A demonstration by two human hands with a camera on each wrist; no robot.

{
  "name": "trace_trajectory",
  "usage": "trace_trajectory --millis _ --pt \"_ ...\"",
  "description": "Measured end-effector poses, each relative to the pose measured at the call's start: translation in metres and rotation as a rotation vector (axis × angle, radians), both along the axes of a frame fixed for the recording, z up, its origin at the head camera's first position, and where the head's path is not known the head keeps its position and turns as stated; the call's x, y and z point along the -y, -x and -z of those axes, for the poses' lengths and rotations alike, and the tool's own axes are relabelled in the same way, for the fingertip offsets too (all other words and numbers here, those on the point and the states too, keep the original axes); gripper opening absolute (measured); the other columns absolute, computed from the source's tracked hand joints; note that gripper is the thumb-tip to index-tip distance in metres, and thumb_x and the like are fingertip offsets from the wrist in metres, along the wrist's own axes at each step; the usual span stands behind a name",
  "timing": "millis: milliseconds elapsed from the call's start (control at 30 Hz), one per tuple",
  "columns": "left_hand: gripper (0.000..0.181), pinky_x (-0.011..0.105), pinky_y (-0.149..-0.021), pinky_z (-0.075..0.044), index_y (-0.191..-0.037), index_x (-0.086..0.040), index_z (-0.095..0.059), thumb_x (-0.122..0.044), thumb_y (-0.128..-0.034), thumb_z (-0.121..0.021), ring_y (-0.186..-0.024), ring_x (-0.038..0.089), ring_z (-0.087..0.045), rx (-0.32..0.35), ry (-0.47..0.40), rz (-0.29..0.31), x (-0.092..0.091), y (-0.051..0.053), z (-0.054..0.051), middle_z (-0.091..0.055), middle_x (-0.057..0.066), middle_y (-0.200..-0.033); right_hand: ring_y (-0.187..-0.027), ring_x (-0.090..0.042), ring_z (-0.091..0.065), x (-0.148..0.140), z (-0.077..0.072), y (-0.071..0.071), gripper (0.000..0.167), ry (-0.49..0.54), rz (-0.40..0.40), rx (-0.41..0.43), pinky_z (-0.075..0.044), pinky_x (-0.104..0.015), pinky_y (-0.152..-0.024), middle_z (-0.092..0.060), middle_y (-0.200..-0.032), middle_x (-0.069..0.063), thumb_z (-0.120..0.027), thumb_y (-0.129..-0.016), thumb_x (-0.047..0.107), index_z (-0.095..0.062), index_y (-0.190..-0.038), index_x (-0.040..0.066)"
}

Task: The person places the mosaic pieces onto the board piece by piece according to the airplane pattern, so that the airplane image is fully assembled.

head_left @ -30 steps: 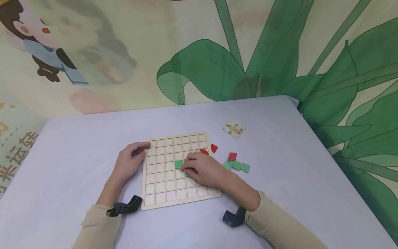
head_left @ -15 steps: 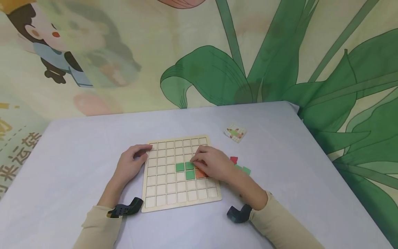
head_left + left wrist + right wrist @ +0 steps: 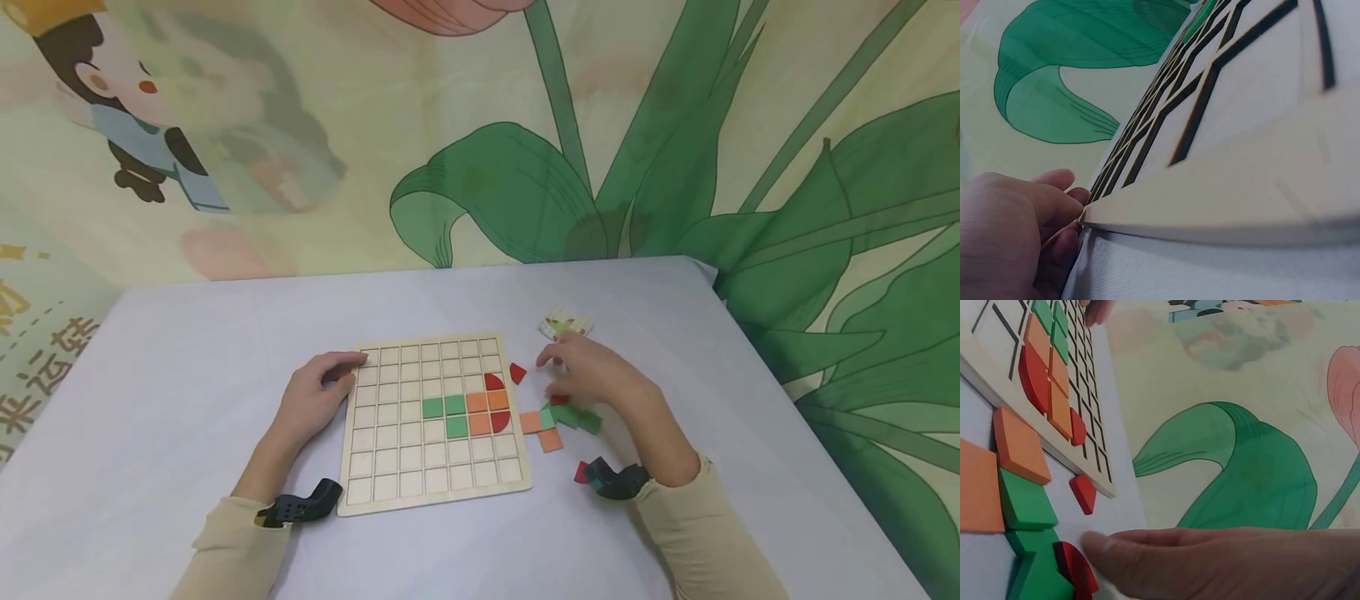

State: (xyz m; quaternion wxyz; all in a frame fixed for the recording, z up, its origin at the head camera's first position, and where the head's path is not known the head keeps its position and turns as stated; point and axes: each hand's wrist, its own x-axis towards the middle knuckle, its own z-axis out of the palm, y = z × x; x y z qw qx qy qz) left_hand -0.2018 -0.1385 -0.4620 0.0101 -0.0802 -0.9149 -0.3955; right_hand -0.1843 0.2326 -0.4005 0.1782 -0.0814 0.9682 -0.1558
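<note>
On white cloth (image 3: 187, 400), the left hand (image 3: 318, 390) pinches the edge of a flat wooden grid board (image 3: 412, 454); near smooth coloured tiles (image 3: 551, 440), the right hand (image 3: 594, 371) hangs loosely spread, visibly holding nothing

Grid board (image 3: 410, 411): pale wood, flat, centre of frame; your left hand (image 3: 318, 387) touches its upper-left corner. Green squares (image 3: 457, 427), orange squares (image 3: 479, 424) and curved red pieces (image 3: 500, 422) sit in cells, middle to right. Loose tiles (image 3: 551, 440) lie right of centre, your right hand (image 3: 596, 371) nearest a red tile (image 3: 1075, 569); contact hard to judge.
</note>
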Motion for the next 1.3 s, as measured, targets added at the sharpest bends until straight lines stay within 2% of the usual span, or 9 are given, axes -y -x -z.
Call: trace_trajectory --millis 167,267,500,700,933,1133,1300 --pt "0.033 0.049 -0.096 -0.043 -0.125 -0.011 -0.06 -0.01 -0.093 -0.052 -0.112 0.03 -0.054 0.003 0.002 -0.007 0.001 0.0 0.0 -0.058 0.013 -0.129 -0.095 -0.018 -0.047 -0.004 0.001 -0.002 0.034 -0.015 -0.088 0.083 -0.049 -0.027 -0.069 -0.052 -0.102 -0.003 -0.081 -0.074 0.02 -0.065 -0.105 0.021" --pt "0.033 0.05 -0.097 -0.042 -0.126 -0.011 -0.059 -0.011 -0.0935 -0.051 -0.114 0.03 -0.054 0.01 0.001 -0.005 0.001 0.0 0.001 -0.057 0.013 -0.13 -0.097 -0.017 -0.044 -0.001 0.002 -0.002 0.033 -0.019 -0.112 0.101 -0.049 -0.026 -0.069 -0.049 -0.1 -0.001 -0.083 -0.072 0.023 -0.064 -0.099 0.024" --pt "0.034 0.051 -0.098 -0.041 -0.126 -0.01 -0.059 -0.01 -0.0935 -0.051 -0.115 0.031 -0.054 0.007 -0.013 0.005 0.001 0.001 0.002 -0.057 0.013 -0.13 -0.1 -0.016 -0.043 0.004 0.003 -0.005 0.031 -0.016 -0.098 0.126 -0.05 -0.027 -0.073 -0.049 -0.101 0.002 -0.084 -0.071 0.024 -0.063 -0.094 0.028" --pt "0.033 0.05 -0.097 -0.042 -0.126 -0.01 -0.059 -0.01 -0.0933 -0.051 -0.114 0.031 -0.055 -0.001 -0.01 0.006 0.001 0.001 0.002 -0.057 0.013 -0.13 -0.096 -0.014 -0.043 0.008 0.003 -0.007 0.03 -0.047 -0.152 0.142 -0.047 -0.026 -0.069 -0.049 -0.094 0.004 -0.085 -0.069 0.028 -0.063 -0.09 0.029" --pt "0.033 0.05 -0.097 -0.042 -0.125 -0.01 -0.06 -0.01 -0.0931 -0.052 -0.114 0.031 -0.055 0.004 -0.018 0.009 0.001 0.002 0.002 -0.057 0.013 -0.129 -0.09 -0.013 -0.046 0.015 0.006 -0.008 0.021 -0.036 -0.146 0.127 -0.049 -0.024 -0.068 -0.052 -0.089 0.005 -0.082 -0.072 0.023 -0.064 -0.083 0.027" --pt "0.033 0.05 -0.097 -0.042 -0.125 -0.01 -0.06 -0.01 -0.0932 -0.052 -0.113 0.031 -0.055 0.006 -0.021 0.008 0.001 0.001 0.001 -0.058 0.013 -0.129 -0.085 -0.013 -0.049 0.016 0.006 -0.007 0.02 -0.011 -0.137 0.13 -0.049 -0.024 -0.067 -0.053 -0.087 0.004 -0.082 -0.073 0.02 -0.065 -0.084 0.024" --pt "0.032 0.049 -0.098 -0.042 -0.125 -0.011 -0.06 -0.01 -0.0935 -0.052 -0.114 0.031 -0.055 0.01 -0.019 0.001 0.0 0.0 0.0 -0.057 0.013 -0.129 -0.085 -0.014 -0.049 0.017 0.006 -0.006 0.02 0.008 -0.128 0.062 -0.049 -0.024 -0.069 -0.054 -0.087 0.004 -0.08 -0.075 0.016 -0.067 -0.09 0.021"
